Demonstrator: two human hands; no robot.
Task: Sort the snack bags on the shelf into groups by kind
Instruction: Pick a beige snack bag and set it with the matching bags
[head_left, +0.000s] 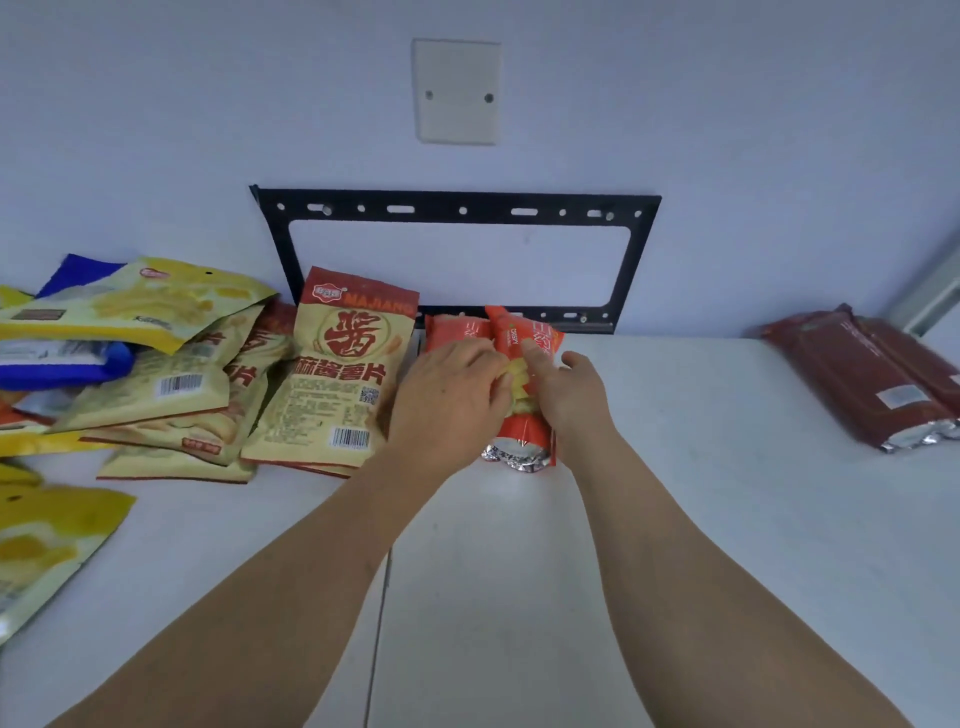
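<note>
Both hands on the orange-red crisp bags (522, 364) at 12 o'clock of the white shelf (675, 493), back against the wall just below the black wall bracket (457, 208). Looks like the person is squaring these bags into one group, so they sit side by side, silver crimped ends facing out.

Left hand (447, 395): fingers curled over the left bag's face, seemingly gripping it; contact partly hidden. Right hand (566, 395): fingers fairly straight, thumb spread, pressing the right bag's side, not wrapped round it.

Beige-and-red sesame-paste chip bags (332, 374) fanned in an overlapping pile at 10 o'clock, just beside the left hand. Probably one kind already gathered. Yellow bags (130, 306) and a blue bag (67, 358) on top at 9 o'clock, still mixed. Another yellow bag (47, 540) at 8 o'clock. Dark red bags (872, 374) at 3 o'clock, well apart, likely their own group. Blank wall plate (457, 91) above.
</note>
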